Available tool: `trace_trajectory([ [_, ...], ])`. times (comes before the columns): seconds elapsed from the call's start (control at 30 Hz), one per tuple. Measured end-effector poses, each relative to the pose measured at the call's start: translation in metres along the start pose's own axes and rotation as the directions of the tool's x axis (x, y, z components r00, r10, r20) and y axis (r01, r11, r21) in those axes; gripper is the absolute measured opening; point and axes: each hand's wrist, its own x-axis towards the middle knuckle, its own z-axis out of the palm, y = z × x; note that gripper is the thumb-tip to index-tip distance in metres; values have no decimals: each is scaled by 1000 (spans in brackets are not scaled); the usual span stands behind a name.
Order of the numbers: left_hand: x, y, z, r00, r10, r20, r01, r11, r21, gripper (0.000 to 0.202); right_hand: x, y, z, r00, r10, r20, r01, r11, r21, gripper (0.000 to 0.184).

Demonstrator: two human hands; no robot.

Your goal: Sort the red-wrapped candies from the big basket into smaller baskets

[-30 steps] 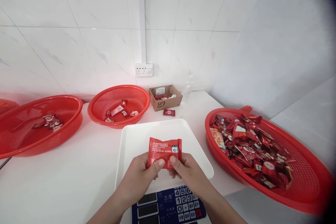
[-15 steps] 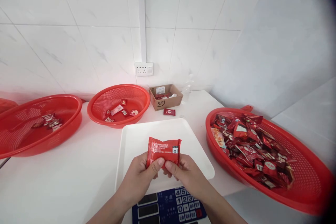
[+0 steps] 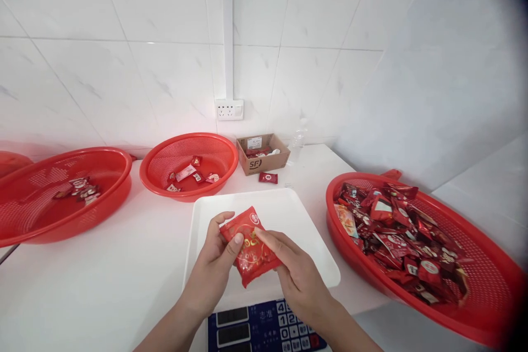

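Both hands hold one red snack packet (image 3: 249, 245) over the white scale tray (image 3: 289, 214). My left hand (image 3: 214, 269) pinches the packet's left edge with thumb and fingers. My right hand (image 3: 295, 272) grips its right side, the forefinger lying across the front. The packet is tilted, its printed front facing up. Below the hands the blue keypad of the scale (image 3: 264, 327) shows.
A big red basket (image 3: 487, 308) heaped with red packets stands at the right. Two red baskets, left (image 3: 111, 170) and middle (image 3: 223, 146), hold a few packets each. A small cardboard box (image 3: 264, 162), a loose packet (image 3: 268, 177) and a clear bottle (image 3: 297, 140) sit by the wall.
The packet has been turned over from its back with small print to its front, and tilted. The hands shifted along its edges, and it sits a little lower over the tray.
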Motion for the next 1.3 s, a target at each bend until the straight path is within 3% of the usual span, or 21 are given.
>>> trace_trajectory([
  [0.07,1,-2,-3,1000,0,7,0,1000,-18,48,-1,-3,0,988,146,-40,-141,983,120,42],
  [0.13,1,-2,-5,999,-5,33,5,1000,0,52,1,-6,-1,945,321,-66,-294,919,262,37],
  [0.23,-2,-3,-3,995,-25,98,21,999,44,57,6,-11,-5,903,428,49,-411,822,394,37],
  [0.33,-4,-5,-1,988,-35,148,24,997,77,58,9,-14,-6,894,429,129,-441,794,417,34],
  [0.47,-3,-3,-3,976,37,212,-72,984,161,32,8,-13,-4,903,424,75,-420,830,367,34],
  [0.57,-2,0,-3,969,52,243,-113,963,246,33,6,-13,-2,909,413,48,-407,860,307,36],
  [0.7,-2,1,0,982,30,185,-78,962,262,35,6,-15,0,909,415,29,-408,875,261,39],
  [0.87,-5,1,3,993,80,81,-97,966,240,35,6,-18,-1,912,386,138,-407,812,419,36],
  [0.97,-4,0,2,992,108,67,-121,969,215,35,5,-17,-2,907,397,139,-420,837,351,38],
  [1.1,-3,-1,-1,981,123,150,-154,964,218,31,4,-16,-2,910,413,46,-413,886,210,42],
  [1.2,-4,-1,0,966,83,244,-143,960,239,31,4,-16,0,911,412,-12,-403,897,181,43],
  [1.3,-6,0,2,963,58,263,-124,963,239,30,5,-15,0,911,412,-10,-402,894,198,42],
])
